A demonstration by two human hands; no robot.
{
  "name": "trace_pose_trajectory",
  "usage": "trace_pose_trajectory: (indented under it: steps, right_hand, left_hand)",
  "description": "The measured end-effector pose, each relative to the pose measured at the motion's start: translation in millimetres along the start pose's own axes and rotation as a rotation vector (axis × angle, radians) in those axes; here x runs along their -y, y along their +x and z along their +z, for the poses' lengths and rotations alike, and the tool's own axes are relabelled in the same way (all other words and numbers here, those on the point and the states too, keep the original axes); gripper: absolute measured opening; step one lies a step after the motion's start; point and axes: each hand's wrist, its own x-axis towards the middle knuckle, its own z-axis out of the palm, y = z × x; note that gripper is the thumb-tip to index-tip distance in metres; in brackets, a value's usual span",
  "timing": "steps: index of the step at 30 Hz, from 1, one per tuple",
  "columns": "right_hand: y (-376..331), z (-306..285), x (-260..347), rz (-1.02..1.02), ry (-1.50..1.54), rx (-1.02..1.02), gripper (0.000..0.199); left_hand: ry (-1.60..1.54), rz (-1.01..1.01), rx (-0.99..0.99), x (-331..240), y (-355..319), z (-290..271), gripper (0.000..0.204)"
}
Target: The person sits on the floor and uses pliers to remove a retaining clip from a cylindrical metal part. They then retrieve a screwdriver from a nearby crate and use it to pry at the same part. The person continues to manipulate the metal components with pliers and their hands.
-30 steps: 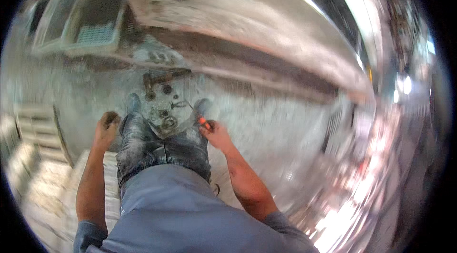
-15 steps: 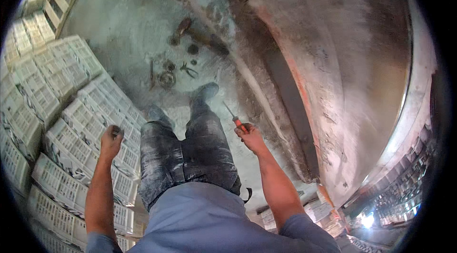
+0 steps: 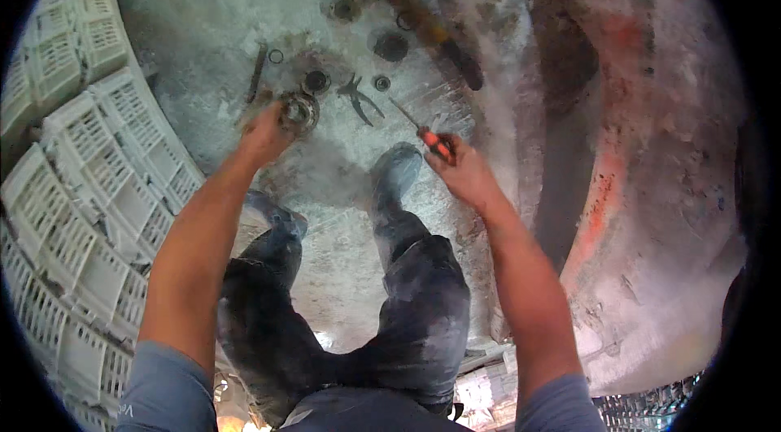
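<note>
My right hand [image 3: 470, 176] is closed round the red and black handle of a screwdriver [image 3: 438, 146], its thin shaft pointing up and left over the floor. My left hand [image 3: 267, 137] has its fingers at the left side of a round metal part [image 3: 301, 112] with a hole in its middle, and appears to grip it; blur hides some fingertips. Just beyond that part sits a smaller dark round piece [image 3: 316, 81]. A pair of pliers [image 3: 358, 98] lies with handles spread between my hands. Near the screwdriver tip rests a small ring-shaped part [image 3: 381, 83].
A hammer [image 3: 427, 25] lies farther off, beside a dark disc [image 3: 390, 45]. A thin bar [image 3: 258, 72] and a ring [image 3: 277, 56] lie at the far left. Stacked white slatted crates [image 3: 106, 155] line the left; a large dusty curved surface [image 3: 651, 188] rises at the right.
My left hand has moved forward and right from beside the crates to the round metal part. I have bent closer to the floor. The screwdriver stays in my right hand.
</note>
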Motion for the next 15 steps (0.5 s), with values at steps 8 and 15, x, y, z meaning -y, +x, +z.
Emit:
trace_pose_trajectory:
  steps: [8, 15]
  right_hand:
    - [101.0, 56.9, 24.8, -0.101, -0.262, 0.083, 0.043]
    - [119.6, 84.6, 27.1, -0.184, -0.174, 0.149, 0.049]
  left_hand:
    - [0.255, 0.193, -0.347, 22.5, 94.5, 69.2, 0.077]
    - [0.013, 0.274, -0.3, 17.6, 118.3, 64.2, 0.079]
